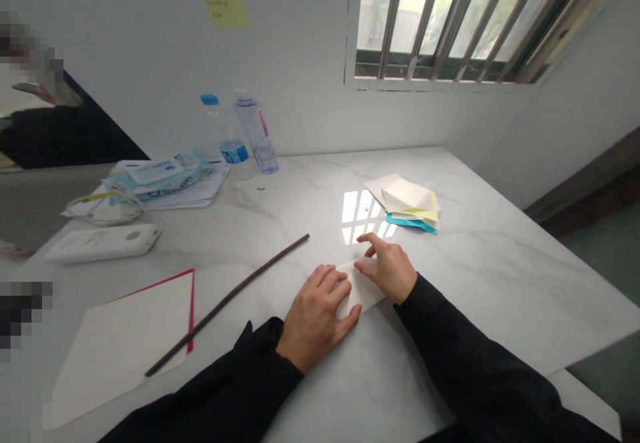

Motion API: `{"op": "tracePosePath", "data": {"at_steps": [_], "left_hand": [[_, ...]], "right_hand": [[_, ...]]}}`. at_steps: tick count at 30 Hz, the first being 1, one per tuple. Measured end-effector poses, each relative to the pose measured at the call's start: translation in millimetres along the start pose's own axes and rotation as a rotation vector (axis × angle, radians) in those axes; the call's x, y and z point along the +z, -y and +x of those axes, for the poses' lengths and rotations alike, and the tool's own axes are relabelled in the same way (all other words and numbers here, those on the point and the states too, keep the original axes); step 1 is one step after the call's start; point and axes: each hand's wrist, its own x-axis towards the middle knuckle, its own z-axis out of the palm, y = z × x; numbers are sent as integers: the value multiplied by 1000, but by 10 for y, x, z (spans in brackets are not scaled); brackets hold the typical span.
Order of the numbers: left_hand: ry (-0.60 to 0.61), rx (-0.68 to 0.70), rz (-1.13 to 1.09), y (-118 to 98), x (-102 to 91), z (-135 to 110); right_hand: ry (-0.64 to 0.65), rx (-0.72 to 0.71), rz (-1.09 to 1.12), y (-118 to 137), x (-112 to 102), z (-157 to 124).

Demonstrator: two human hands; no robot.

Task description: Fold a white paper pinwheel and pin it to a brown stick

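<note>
A white sheet of paper lies on the marble-patterned table in front of me, partly covered by both hands. My left hand rests palm down over its left end, fingers spread and lying on the paper. At the right end is my right hand, its thumb near the paper's far edge, its index finger reaching forward and its other fingers loosely bent. No object shows between its fingers. Beyond it sits a loose pile of folded papers in white, yellow and blue.
A thin dark stick crosses a white sheet with red beneath. Farther left are a white power strip, a cable, a wipes pack and papers. Two plastic bottles stand by the wall. Someone's dark sleeve shows far left.
</note>
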Motion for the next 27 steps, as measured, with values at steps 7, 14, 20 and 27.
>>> {"op": "tracePosePath", "data": {"at_steps": [7, 14, 20, 27], "left_hand": [[21, -25, -4, 0, 8, -3], [11, -12, 0, 7, 5, 0], [1, -11, -2, 8, 11, 3], [24, -16, 4, 16, 17, 4]], "right_hand": [[-43, 106, 362, -247, 6, -568], [-206, 103, 274, -167, 155, -717], [-289, 92, 167, -109, 224, -767], [-310, 85, 239, -106, 263, -860]]}}
